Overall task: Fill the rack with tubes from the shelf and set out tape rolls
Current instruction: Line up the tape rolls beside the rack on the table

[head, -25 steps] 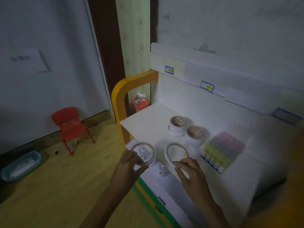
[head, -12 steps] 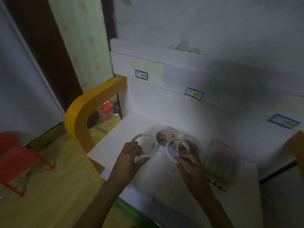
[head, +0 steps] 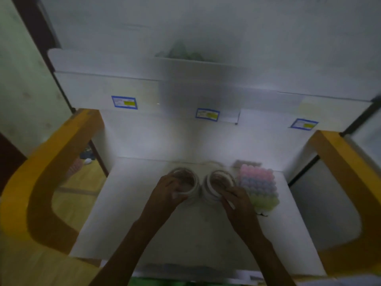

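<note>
The step in hand looks like the setting out of tape rolls. The left hand [head: 169, 189] grips the near rim of one roll [head: 186, 183], its fingers closed over the white edge; the right hand [head: 234, 200] grips a second roll [head: 218, 185] the same way. The two rolls sit side by side, almost touching, low over the white tabletop [head: 132, 195]. The blur leaves it unclear whether they already rest on it or on other rolls beneath; a pale curved edge behind them suggests more rolls at the back, but that cannot be told for sure.

Just beside the right hand stands the rack [head: 258, 187], packed with tubes capped in pink, blue and yellow-green. It appears full from this angle, so the tube part of the task seems done or nearly so.

The next move would call for lowering both rolls flat, keeping the right one off the rack so no tube is knocked, then loosening the fingers and drawing the hands back toward the body.
</note>
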Available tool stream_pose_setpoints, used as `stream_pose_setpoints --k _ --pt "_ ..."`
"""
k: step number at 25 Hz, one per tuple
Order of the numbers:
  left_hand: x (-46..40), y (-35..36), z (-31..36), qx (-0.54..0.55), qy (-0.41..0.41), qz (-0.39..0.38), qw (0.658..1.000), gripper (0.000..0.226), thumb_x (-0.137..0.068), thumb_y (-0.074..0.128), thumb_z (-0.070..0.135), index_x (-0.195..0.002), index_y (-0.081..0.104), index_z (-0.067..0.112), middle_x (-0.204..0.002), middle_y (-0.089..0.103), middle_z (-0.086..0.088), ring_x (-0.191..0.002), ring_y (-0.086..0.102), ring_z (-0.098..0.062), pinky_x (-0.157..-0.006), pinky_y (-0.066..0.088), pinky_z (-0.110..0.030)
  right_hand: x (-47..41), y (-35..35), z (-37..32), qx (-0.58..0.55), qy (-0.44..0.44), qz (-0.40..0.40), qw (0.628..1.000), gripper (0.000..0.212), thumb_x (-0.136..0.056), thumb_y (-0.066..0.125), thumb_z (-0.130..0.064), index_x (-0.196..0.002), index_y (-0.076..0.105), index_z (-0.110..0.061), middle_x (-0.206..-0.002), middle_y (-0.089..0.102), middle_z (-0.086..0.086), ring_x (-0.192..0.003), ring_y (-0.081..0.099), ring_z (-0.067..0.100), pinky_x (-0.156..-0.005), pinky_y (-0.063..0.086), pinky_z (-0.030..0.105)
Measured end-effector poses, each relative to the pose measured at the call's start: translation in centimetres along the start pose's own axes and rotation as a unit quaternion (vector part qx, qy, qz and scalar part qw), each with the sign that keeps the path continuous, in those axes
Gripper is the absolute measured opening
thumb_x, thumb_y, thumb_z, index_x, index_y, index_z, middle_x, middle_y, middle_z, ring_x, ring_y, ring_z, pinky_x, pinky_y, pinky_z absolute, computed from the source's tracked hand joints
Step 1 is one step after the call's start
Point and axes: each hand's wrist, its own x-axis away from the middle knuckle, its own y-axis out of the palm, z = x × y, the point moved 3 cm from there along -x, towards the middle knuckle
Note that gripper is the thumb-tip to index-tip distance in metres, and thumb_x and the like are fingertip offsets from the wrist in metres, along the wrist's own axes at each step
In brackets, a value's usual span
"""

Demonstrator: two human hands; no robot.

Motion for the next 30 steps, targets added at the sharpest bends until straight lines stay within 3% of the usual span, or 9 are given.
stream_pose_setpoints --k 4,9,15,19,21,24,28,30 --pt "-0.5 1.1 -0.9 0.002 0.006 -0.006 1.000 0.035 -0.073 0.062 0.041 -0.070 0.063 0.006 -0.089 0.066 -0.012 -0.093 0.049 -0.020 -0.082 0.039 -0.026 0.1 0.9 -0.7 0.032 -0.017 0.008 0.999 0.028 -0.090 0.052 -0.021 -0.107 0.072 -0.011 -0.096 0.066 0.007 -0.092 0.055 0.019 -0.077 0.047 0.025" --pt "-0.6 1.3 -1.0 0.007 0.005 -0.016 1.000 0.035 -0.074 0.062 0.040 -0.071 0.062 0.005 -0.086 0.065 -0.009 -0.091 0.049 -0.019 -0.078 0.042 -0.028 -0.3 1.9 -0.2 0.042 -0.008 -0.009 0.999 0.021 -0.087 0.058 -0.017 -0.100 0.073 -0.011 -0.094 0.066 0.008 -0.087 0.060 0.025 -0.078 0.042 0.023" --pt "-0.3 1.5 -1.2 0.009 -0.008 -0.068 0.998 0.032 -0.073 0.062 0.041 -0.074 0.063 0.009 -0.089 0.064 -0.006 -0.093 0.049 -0.020 -0.079 0.042 -0.032 -0.2 1.7 -0.7 0.055 -0.007 -0.029 0.998 0.018 -0.080 0.064 -0.010 -0.095 0.073 -0.011 -0.090 0.067 0.006 -0.082 0.062 0.027 -0.068 0.051 0.031" --pt "-0.5 0.8 -0.5 -0.002 0.016 -0.082 0.997 0.038 -0.070 0.063 0.041 -0.089 0.067 0.008 -0.100 0.065 -0.008 -0.100 0.049 -0.023 -0.087 0.042 -0.031 0.3 1.0 -1.2 0.032 -0.001 -0.027 0.999 0.026 -0.080 0.066 -0.007 -0.106 0.069 -0.006 -0.104 0.067 0.010 -0.098 0.060 0.026 -0.083 0.053 0.035" --pt "-1.1 0.2 0.4 0.005 0.028 -0.082 0.996 0.044 -0.069 0.066 0.039 -0.102 0.066 0.010 -0.111 0.063 -0.007 -0.107 0.050 -0.024 -0.094 0.038 -0.029 0.5 -0.2 -1.3 0.024 -0.005 -0.014 1.000 0.032 -0.081 0.069 -0.006 -0.112 0.067 -0.005 -0.110 0.067 0.011 -0.105 0.057 0.022 -0.095 0.046 0.027" --pt "-2.2 0.1 3.2 -0.001 0.071 -0.088 0.994 0.044 -0.073 0.062 0.036 -0.105 0.066 0.007 -0.112 0.061 -0.010 -0.110 0.049 -0.025 -0.098 0.037 -0.034 1.1 -3.2 -1.2 0.018 0.031 0.016 0.999 0.031 -0.083 0.068 -0.014 -0.113 0.066 -0.006 -0.108 0.068 0.011 -0.104 0.055 0.017 -0.092 0.043 0.019" --pt "-2.9 2.3 8.3 0.032 0.089 -0.125 0.988 0.051 -0.078 0.055 0.036 -0.119 0.062 0.007 -0.121 0.060 -0.011 -0.115 0.045 -0.021 -0.103 0.029 -0.028 4.3 -7.8 0.5 0.022 0.121 0.026 0.992 0.035 -0.083 0.074 -0.013 -0.117 0.064 -0.013 -0.113 0.066 0.006 -0.105 0.059 0.021 -0.081 0.053 0.030" --pt "-2.6 3.9 11.4 0.066 0.101 -0.152 0.981 0.050 -0.080 0.055 0.038 -0.121 0.060 0.009 -0.124 0.056 -0.009 -0.118 0.044 -0.019 -0.102 0.036 -0.032 6.4 -10.3 2.0 0.012 0.141 0.020 0.990 0.037 -0.088 0.067 -0.024 -0.124 0.060 -0.019 -0.121 0.062 0.000 -0.111 0.056 0.018 -0.084 0.055 0.035"
